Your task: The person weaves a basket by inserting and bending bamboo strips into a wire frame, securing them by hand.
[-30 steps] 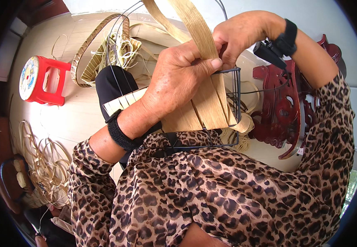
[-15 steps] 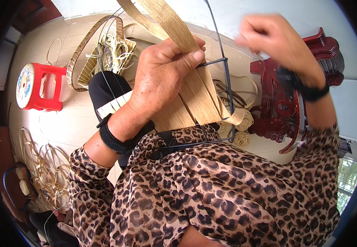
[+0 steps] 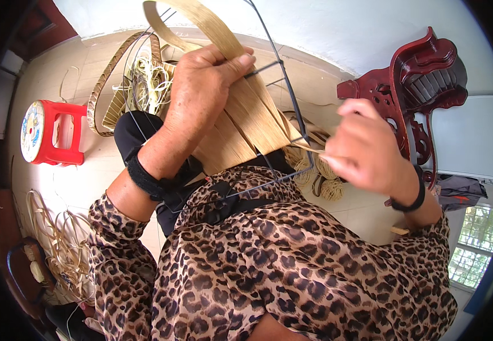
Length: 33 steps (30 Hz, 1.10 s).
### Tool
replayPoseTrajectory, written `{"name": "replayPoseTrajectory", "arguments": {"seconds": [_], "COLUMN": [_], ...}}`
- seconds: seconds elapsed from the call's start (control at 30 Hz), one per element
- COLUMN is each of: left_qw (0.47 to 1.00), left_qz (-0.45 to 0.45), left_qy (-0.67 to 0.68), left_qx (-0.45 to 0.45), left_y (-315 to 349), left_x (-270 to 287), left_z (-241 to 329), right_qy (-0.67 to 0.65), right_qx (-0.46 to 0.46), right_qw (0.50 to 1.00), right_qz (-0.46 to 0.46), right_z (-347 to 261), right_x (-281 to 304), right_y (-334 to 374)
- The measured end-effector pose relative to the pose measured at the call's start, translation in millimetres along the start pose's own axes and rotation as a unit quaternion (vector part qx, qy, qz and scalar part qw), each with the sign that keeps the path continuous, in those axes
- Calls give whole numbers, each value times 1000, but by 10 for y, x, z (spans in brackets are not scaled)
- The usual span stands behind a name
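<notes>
A black wire frame (image 3: 296,108) rests tilted over my lap, with wide tan flat strips (image 3: 252,122) wrapped side by side around its lower part. My left hand (image 3: 204,94) is closed near the frame's upper side, thumb pressing on a strip. From under that thumb a loose tan strip (image 3: 215,25) rises and loops over to the far left. My right hand (image 3: 363,145), slightly blurred, is closed to the right of the frame. Between its fingers runs a narrow twisted strip end (image 3: 306,147), drawn out from the frame's right edge.
A red plastic stool (image 3: 64,133) stands left on the tiled floor. Beyond my knee is a basket (image 3: 113,116) of pale shavings with a braided handle. Loose strips (image 3: 56,238) lie lower left, coiled cord (image 3: 330,187) beneath the frame. Dark red carved furniture (image 3: 397,85) stands right.
My right hand has come down from the upper right to the frame's right side and now grips the strip end there. The left hand and frame have shifted slightly left.
</notes>
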State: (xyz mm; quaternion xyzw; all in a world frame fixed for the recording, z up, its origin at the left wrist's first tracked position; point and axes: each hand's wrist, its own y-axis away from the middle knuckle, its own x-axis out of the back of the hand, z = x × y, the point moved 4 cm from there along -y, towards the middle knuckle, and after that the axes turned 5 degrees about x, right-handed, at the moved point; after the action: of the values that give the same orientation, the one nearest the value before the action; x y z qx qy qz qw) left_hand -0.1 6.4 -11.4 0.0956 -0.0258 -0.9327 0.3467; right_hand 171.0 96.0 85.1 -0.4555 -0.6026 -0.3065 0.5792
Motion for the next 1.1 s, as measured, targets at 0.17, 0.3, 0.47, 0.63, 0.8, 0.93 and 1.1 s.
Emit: {"name": "replayPoseTrajectory", "arguments": {"seconds": [0.17, 0.3, 0.47, 0.63, 0.8, 0.93, 1.1], "left_qw": [997, 998, 999, 999, 1000, 999, 993], "left_qz": [28, 31, 30, 34, 22, 10, -6], "left_qy": [-62, -60, -38, -30, 2, 14, -36], "left_qx": [25, 2, 16, 5, -10, -52, -116], "left_y": [-16, -8, -23, 17, 63, 67, 104], "left_x": [96, 108, 49, 54, 10, -87, -83], "left_z": [94, 73, 37, 27, -50, -104, -48], "right_qy": [61, 41, 4, -16, -71, -189, -222], "right_qx": [-1, -78, -250, -452, -449, -344, -313], "right_qw": [998, 996, 961, 683, 555, 697, 915], "right_qz": [28, 2, -115, -573, -697, -601, -123], "right_z": [-316, -470, -600, -829, -813, -131, 748], "right_x": [-167, -504, -930, -1188, -1016, -1097, -431], "right_y": [348, 812, 1796, 3155, 3098, 2306, 605]}}
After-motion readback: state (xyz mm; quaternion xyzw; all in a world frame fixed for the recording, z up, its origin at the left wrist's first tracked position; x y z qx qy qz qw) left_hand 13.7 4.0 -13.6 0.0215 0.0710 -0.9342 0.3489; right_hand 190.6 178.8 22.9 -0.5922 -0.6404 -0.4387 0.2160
